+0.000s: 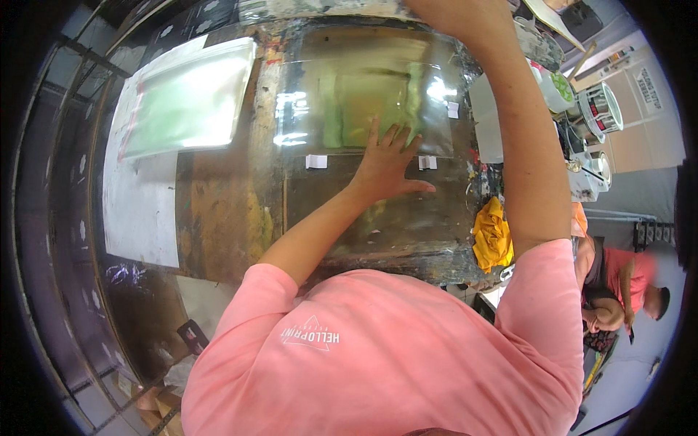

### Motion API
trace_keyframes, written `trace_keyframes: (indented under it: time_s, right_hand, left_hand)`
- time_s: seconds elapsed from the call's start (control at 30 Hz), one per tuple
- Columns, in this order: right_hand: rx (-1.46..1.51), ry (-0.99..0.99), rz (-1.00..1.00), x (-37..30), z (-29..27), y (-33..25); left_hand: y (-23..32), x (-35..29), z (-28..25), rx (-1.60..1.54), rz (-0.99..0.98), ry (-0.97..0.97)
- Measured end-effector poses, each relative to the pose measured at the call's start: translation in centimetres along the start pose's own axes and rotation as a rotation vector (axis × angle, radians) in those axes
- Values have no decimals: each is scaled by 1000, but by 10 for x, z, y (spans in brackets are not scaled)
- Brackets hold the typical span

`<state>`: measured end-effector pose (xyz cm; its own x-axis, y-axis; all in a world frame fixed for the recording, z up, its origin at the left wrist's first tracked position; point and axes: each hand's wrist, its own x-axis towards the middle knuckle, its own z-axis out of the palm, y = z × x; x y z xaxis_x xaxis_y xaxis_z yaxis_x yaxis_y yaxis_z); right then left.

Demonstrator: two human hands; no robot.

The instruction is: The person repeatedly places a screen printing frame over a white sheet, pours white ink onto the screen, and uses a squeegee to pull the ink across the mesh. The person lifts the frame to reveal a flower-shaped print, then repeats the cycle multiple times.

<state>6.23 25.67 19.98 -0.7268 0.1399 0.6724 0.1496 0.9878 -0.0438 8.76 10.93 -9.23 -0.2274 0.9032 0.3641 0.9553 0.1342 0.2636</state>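
My left hand (385,161) lies open, fingers spread, on the lower part of a glossy clear plastic sheet (305,109) on the worktable. Beneath the sheet the surface looks yellow-green and brown, with bright reflections. Small folded white tabs stand around it: one tab (315,161) left of my hand, another tab (427,163) to its right, and a third tab (453,110) by the sheet's right edge. My right arm stretches up past the sheet. Only the wrist end of my right hand (443,10) shows at the top edge; its fingers are out of the picture.
A stack of clear plastic sheets (189,102) rests on white paper (142,207) at the left of the stained worktable (218,211). A crumpled yellow cloth (493,236) lies at the right edge. White tubs (603,109) stand beyond it. Another person (634,283) sits far right.
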Motion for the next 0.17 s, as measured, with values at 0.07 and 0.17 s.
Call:
trace_keyframes:
  time_s: [0.07,0.17]
  right_hand:
    - [-10,-6,5,1,-2,-2]
    - [-53,16,-6,-2,0,-4]
  left_hand:
    - [-1,-1,2,7,8,3]
    - [-3,-2,8,22,23,-13]
